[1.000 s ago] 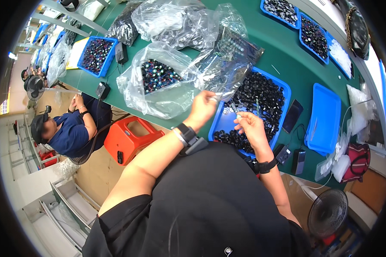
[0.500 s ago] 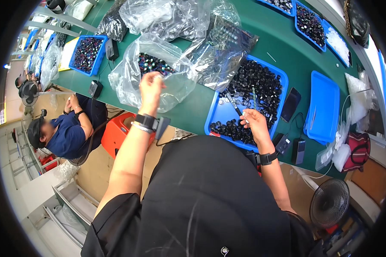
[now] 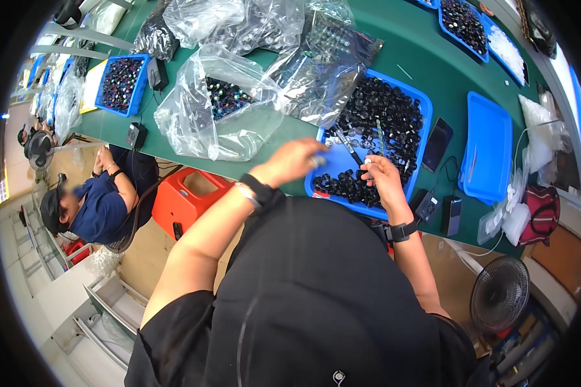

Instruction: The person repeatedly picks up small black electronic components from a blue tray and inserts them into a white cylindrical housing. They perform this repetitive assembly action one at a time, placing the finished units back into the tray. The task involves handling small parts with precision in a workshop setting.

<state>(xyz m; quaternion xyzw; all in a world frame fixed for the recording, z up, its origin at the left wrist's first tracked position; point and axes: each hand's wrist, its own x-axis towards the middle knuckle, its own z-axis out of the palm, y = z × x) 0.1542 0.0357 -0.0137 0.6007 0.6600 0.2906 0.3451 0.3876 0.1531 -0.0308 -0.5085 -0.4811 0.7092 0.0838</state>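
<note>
My left hand (image 3: pixel 292 160), blurred by motion, reaches over the left rim of a blue tray (image 3: pixel 316 188). Its fingers are drawn together at a small greyish thing too smeared to name. Over the tray, my right hand (image 3: pixel 384 177) pinches a small white round piece (image 3: pixel 368 161). Many small black round parts (image 3: pixel 390 106) fill the tray's far side, and a smaller heap (image 3: pixel 348 190) lies near its front. A dark pen-like stick (image 3: pixel 348 147) and a thin clear strip (image 3: pixel 381 137) lie among them. Left of the tray, an open clear plastic bag (image 3: pixel 193 132) holds small dark wired parts (image 3: pixel 226 97).
A black phone (image 3: pixel 438 143) and stacked blue trays (image 3: pixel 487 155) lie to the right on the green table (image 3: pixel 426 64). Filled plastic bags (image 3: pixel 329 58) stand at the back. A seated co-worker (image 3: pixel 113 200), a red stool (image 3: pixel 181 203) and a fan (image 3: pixel 499 293) flank me.
My left hand has moved right and nearer, from over the clear bag to the blue tray's left rim. My right hand has stayed almost in place with the white piece.
</note>
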